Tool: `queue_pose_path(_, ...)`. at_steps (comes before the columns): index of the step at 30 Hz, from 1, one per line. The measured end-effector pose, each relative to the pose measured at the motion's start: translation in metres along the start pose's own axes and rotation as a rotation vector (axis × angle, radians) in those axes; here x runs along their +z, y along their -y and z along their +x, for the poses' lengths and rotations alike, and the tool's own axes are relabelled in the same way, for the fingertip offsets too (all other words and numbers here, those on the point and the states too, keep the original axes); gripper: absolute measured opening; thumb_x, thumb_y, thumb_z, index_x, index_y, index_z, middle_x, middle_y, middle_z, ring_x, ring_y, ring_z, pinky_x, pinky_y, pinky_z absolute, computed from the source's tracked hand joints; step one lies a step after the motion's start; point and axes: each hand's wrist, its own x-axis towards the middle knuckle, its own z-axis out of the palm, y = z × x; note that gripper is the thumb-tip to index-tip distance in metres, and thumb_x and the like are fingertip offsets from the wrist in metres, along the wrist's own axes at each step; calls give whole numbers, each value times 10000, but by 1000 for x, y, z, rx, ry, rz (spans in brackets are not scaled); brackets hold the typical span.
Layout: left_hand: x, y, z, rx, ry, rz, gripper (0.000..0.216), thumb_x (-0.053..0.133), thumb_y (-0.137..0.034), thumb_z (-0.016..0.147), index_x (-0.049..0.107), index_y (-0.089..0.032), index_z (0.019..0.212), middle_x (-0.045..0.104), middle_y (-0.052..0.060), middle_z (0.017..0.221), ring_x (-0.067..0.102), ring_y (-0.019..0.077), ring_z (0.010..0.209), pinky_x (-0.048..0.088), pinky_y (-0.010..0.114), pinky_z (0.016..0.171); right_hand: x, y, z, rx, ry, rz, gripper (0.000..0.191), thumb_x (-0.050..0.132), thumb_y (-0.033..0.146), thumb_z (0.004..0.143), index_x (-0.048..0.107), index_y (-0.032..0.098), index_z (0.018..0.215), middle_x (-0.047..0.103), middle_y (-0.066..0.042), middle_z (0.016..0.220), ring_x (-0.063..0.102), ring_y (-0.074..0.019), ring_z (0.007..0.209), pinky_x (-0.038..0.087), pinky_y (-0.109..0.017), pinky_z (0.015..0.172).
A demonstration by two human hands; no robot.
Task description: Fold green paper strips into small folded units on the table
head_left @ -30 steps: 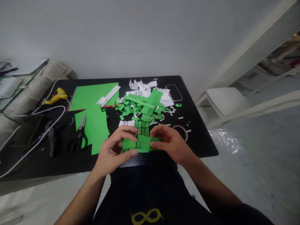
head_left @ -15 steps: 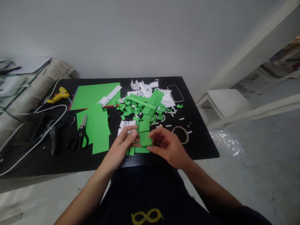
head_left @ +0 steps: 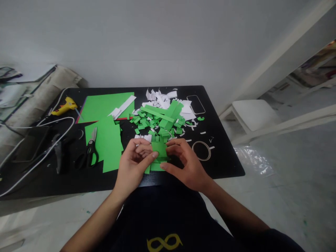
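Note:
My left hand (head_left: 135, 164) is closed on a small folded piece of green paper (head_left: 159, 149), its thumb pressed on the front and its fingers behind. My right hand (head_left: 187, 162) grips the same piece from the other side, with fingertips at the right edge and thumb near the bottom. Below the piece, more green paper (head_left: 157, 167) lies on the black table (head_left: 147, 181). White folded paper (head_left: 144, 137) shows just beyond my left fingers, partly covered by them.
Beyond my hands is a pile of green and white paper scraps (head_left: 162, 115). Black-handled scissors (head_left: 91, 148) rest on green sheets (head_left: 110, 150) at the left. Farther left are a yellow glue gun (head_left: 65, 106) and a white cable (head_left: 52, 147). A tape ring (head_left: 201, 150) lies right.
The green piece's upper part has been folded down, so it looks shorter. My left hand has moved slightly inward, its thumb now on the paper's face.

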Motion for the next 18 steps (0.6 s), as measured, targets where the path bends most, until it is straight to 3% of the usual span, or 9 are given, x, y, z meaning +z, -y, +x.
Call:
queue_pose_path(5,4,-1,-4,54,29,40,316,883,-239,867,679,-221,1107,775,-11,865,710,108,739,574,204,717,5,0,5,33,-107,10,249,905,370,859,764,241,1019,784,-47,1008,757,-228,957,616,-383,892)
queue_pose_path(8,3,-2,-5,95,68,125,284,854,-234,892,712,-217,1138,791,12,902,742,133,788,599,226,731,7,1,5,60,-127,42,240,932,370,824,780,233,948,790,-28,915,758,-210,869,626,-351,813)
queue_pose_path(11,0,-2,-5,139,65,222,169,839,-223,899,745,-220,1039,796,14,891,758,150,798,618,245,736,6,3,4,57,-139,39,228,934,379,819,779,230,896,787,-18,853,754,-200,800,626,-333,744)
queue_pose_path(18,-3,1,-7,143,19,306,83,848,-277,886,801,-238,941,804,9,823,747,171,720,615,272,665,1,5,2,26,-139,-12,177,940,342,815,805,241,870,797,-9,813,758,-195,754,624,-332,713)
